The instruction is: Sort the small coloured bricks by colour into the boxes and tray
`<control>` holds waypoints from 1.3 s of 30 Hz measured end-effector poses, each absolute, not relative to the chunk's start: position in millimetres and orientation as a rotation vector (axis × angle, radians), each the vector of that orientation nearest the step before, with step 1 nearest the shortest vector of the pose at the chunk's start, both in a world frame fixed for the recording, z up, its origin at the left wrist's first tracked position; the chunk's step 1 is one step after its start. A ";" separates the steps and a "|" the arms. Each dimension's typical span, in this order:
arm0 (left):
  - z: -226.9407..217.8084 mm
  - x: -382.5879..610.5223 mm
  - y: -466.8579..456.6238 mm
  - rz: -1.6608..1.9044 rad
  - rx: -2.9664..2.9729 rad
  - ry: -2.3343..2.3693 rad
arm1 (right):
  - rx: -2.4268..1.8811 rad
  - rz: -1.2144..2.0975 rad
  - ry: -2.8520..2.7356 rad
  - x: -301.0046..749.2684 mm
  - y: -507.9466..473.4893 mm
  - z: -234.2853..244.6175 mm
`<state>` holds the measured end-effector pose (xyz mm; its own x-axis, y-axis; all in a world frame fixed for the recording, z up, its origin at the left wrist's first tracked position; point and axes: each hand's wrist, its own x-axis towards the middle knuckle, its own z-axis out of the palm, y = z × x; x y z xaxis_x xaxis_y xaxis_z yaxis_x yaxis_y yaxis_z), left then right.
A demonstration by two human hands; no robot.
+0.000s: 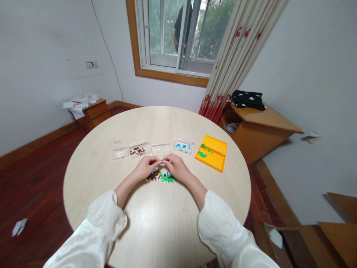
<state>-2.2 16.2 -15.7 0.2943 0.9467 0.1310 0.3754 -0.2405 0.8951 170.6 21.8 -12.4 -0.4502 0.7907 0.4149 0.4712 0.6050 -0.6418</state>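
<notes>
My left hand [146, 166] and my right hand [176, 166] meet at the fingertips above a pile of small bricks [167, 178] in green, brown, blue and yellow. Both are closed in a pinch; whatever lies between the fingertips is too small to make out. Just beyond them stand clear boxes: one with dark brown bricks [137, 150], one with cream pieces [160, 150] and one with blue bricks [183, 146]. A small clear box [120, 153] at the left holds white and yellow bits. Green bricks [202, 154] lie in the yellow tray [214, 160] at the right.
The round pale table [150, 223] fills the middle of the view. Behind it are a window [178, 33] and a curtain [237, 41]. A wooden cabinet [256, 130] with folded black cloth [249, 99] stands at the right, a drawer unit [97, 113] with papers at the left.
</notes>
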 end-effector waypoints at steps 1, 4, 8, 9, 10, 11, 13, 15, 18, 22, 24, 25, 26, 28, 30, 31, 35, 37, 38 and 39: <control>-15.0 -2.3 16.3 0.929 1.755 1.194 | -0.980 0.573 -2.113 170.8 22.0 -13.1; -12.7 -2.4 16.1 0.965 1.701 1.204 | -0.949 0.543 -2.080 171.6 23.0 -15.1; -11.0 -1.8 15.9 0.972 1.693 1.212 | -0.917 0.520 -2.048 171.0 22.5 -14.6; -10.9 -1.5 15.9 0.971 1.697 1.206 | -0.914 0.517 -2.048 170.3 21.8 -13.8; -11.0 -1.3 15.8 0.968 1.699 1.198 | -0.913 0.514 -2.052 169.5 21.0 -13.0; -11.1 -1.2 15.8 0.964 1.700 1.192 | -0.911 0.513 -2.056 168.6 20.1 -12.2; -11.4 -1.2 15.7 0.956 1.703 1.191 | -0.905 0.506 -2.054 167.2 19.2 -11.5; -11.8 -1.7 15.8 0.959 1.703 1.218 | -0.890 0.471 -2.022 167.8 20.8 -12.5; -12.8 -2.4 16.9 0.989 1.688 1.291 | -0.935 0.355 -1.916 176.1 30.3 -16.8; -14.9 -2.4 19.5 1.045 1.637 1.354 | -1.182 0.174 -1.748 197.0 50.2 -23.7; -16.1 -2.3 20.3 1.055 1.630 1.355 | -1.279 0.108 -1.716 205.7 58.5 -27.1; -16.7 -2.3 20.6 1.054 1.632 1.352 | -1.315 0.085 -1.712 208.5 61.8 -28.8; -17.2 -2.4 20.7 1.055 1.634 1.351 | -1.347 0.068 -1.713 210.2 64.4 -30.5; -17.8 -2.9 20.8 1.062 1.634 1.355 | -1.397 0.052 -1.726 210.7 68.2 -33.5; -17.7 -3.5 21.0 1.075 1.624 1.369 | -1.437 0.056 -1.745 208.9 70.9 -35.6; -17.2 -3.7 21.1 1.081 1.619 1.376 | -1.456 0.061 -1.751 207.8 72.0 -36.2; -14.0 -3.8 20.9 1.092 1.607 1.385 | -1.520 0.076 -1.760 205.1 75.2 -37.1; -12.4 -3.7 20.5 1.098 1.608 1.391 | -1.533 0.087 -1.766 204.9 76.0 -37.6; -11.8 -3.7 20.3 1.103 1.610 1.393 | -1.535 0.091 -1.769 205.0 76.1 -38.0; -11.4 -3.8 20.2 1.108 1.614 1.394 | -1.535 0.094 -1.771 205.0 76.2 -38.3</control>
